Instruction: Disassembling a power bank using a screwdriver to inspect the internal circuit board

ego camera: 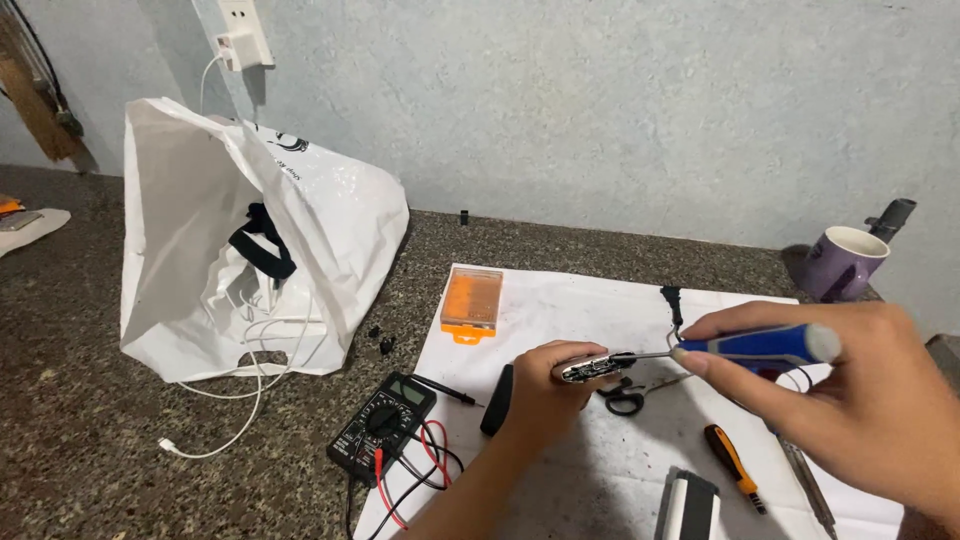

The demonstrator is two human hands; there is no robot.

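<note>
Gripping a small opened device (590, 368) above the white sheet (560, 300) on the desk (90, 440), the left hand (545, 385) steadies it while the right hand (850, 400) clasps a blue-handled screwdriver (760, 345), tip touching the device; a multimeter (382, 428) lies nearby.

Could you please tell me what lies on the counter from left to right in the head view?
White plastic bag → black multimeter → orange case → left hand → blue screwdriver → purple mug.
</note>
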